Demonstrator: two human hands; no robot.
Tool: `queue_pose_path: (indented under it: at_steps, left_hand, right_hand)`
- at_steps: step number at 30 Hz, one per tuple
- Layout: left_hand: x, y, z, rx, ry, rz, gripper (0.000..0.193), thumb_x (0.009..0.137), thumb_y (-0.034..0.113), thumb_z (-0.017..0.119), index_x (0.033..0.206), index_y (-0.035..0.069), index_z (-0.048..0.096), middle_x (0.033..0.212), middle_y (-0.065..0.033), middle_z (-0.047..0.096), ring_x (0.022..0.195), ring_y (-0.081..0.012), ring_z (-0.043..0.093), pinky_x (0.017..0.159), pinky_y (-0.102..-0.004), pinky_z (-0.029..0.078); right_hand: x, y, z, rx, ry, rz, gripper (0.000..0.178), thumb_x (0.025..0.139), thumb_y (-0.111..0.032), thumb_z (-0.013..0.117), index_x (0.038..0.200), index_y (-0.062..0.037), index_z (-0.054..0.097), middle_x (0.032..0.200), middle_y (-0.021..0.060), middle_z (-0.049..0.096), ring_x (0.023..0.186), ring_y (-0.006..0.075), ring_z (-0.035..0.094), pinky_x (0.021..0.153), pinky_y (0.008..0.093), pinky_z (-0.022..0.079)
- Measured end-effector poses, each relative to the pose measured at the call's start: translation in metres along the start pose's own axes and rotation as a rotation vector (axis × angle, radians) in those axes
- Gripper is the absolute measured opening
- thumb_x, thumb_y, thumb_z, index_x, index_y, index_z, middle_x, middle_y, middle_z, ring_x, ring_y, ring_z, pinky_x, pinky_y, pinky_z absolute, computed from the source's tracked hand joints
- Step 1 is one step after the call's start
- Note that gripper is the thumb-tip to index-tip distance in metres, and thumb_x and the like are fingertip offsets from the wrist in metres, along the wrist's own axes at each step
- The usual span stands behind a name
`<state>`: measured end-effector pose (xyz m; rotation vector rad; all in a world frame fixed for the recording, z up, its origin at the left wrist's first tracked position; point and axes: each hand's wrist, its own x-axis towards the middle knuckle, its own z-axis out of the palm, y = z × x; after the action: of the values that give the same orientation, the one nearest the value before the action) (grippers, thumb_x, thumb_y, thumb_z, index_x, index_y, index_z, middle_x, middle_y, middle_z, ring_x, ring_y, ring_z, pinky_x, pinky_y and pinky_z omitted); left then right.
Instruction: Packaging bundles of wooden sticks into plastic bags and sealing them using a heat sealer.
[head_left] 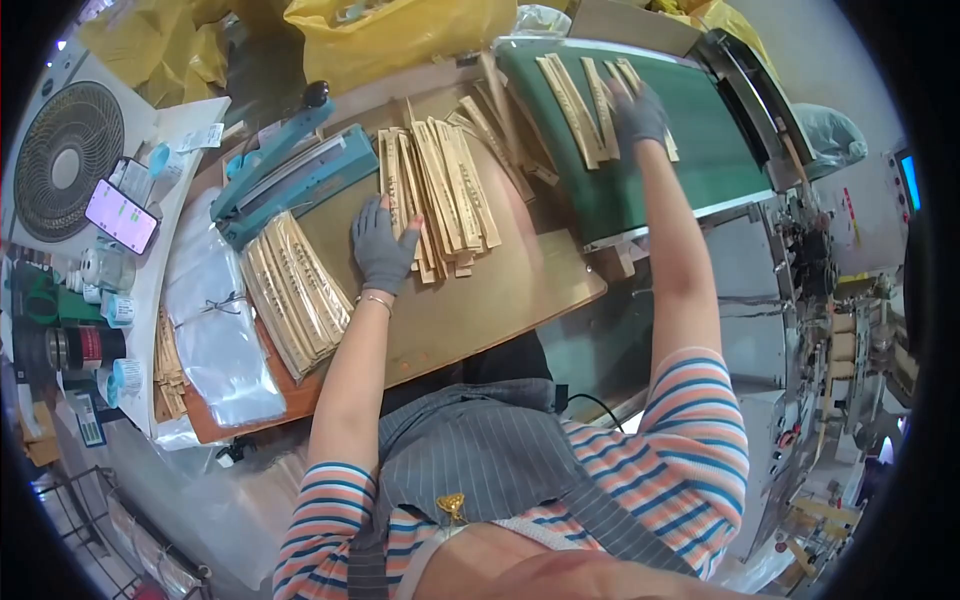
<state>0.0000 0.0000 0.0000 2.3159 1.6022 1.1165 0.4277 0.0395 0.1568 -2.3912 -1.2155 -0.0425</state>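
Note:
My left hand (385, 248), in a grey glove with bare fingertips, lies at the left edge of a pile of narrow tan printed strips (455, 190), which look like slim paper-sleeved packets. Its fingers are stretched and the thumb stands apart against the pile. Far to the right, my right hand (640, 115), gloved alike, reaches over a green conveyor belt (690, 120). It is smeared by motion and covers part of the strips there, so its grip is hidden. Several more strips (570, 105) lie on the belt to its left.
A blue lever-arm sealer (310, 180) stands behind a bundle of clear-bagged strips (290, 290). Tied clear plastic bags (225, 310) lie at the left of the brown work board (440, 330). Beyond are a fan (68, 165), a phone (122, 215) and yellow bags (390, 45).

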Motion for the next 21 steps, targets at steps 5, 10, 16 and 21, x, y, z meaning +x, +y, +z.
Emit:
queue_pose_path:
  at_steps: [5, 10, 16, 21]
  left_hand:
    - [0.003, 0.013, 0.009, 0.009, -0.005, 0.058, 0.063, 0.083, 0.048, 0.059, 0.120, -0.004, 0.052, 0.121, -0.0215, 0.055, 0.117, -0.0344, 0.048, 0.101, -0.0433, 0.033]
    - [0.002, 0.017, -0.001, 0.031, -0.009, 0.014, 0.061, 0.086, 0.045, 0.057, 0.122, -0.004, 0.050, 0.121, -0.0228, 0.055, 0.114, -0.0361, 0.050, 0.099, -0.0421, 0.035]
    - [0.034, 0.049, -0.005, -0.316, -0.160, -0.441, 0.063, 0.089, 0.052, 0.050, 0.121, -0.003, 0.051, 0.113, -0.0240, 0.058, 0.106, -0.0380, 0.054, 0.092, -0.0388, 0.041]
    - [0.074, 0.033, 0.002, -1.369, -0.437, -0.972, 0.067, 0.083, 0.055, 0.060, 0.123, 0.001, 0.054, 0.114, -0.0102, 0.061, 0.103, -0.0214, 0.057, 0.091, -0.0318, 0.042]
  right_hand:
    - [0.010, 0.050, 0.001, 0.160, -0.249, -0.131, 0.075, 0.082, -0.061, 0.052, 0.129, -0.0017, 0.049, 0.125, 0.0235, 0.054, 0.116, 0.0358, 0.052, 0.098, 0.0393, 0.040]
    - [-0.083, -0.066, 0.034, -0.003, -0.161, -0.567, 0.062, 0.081, -0.053, 0.057, 0.114, -0.0004, 0.052, 0.107, 0.0199, 0.055, 0.108, 0.0353, 0.050, 0.094, 0.0405, 0.040]
    - [-0.090, -0.102, 0.116, 0.210, -0.319, -0.030, 0.089, 0.072, -0.069, 0.057, 0.118, 0.0066, 0.049, 0.124, 0.0305, 0.050, 0.118, 0.0400, 0.048, 0.099, 0.0415, 0.038]
    - [-0.155, -0.155, 0.119, 0.281, -0.491, -0.218, 0.082, 0.065, -0.059, 0.072, 0.112, 0.0058, 0.055, 0.101, 0.0242, 0.063, 0.096, 0.0330, 0.063, 0.082, 0.0382, 0.048]
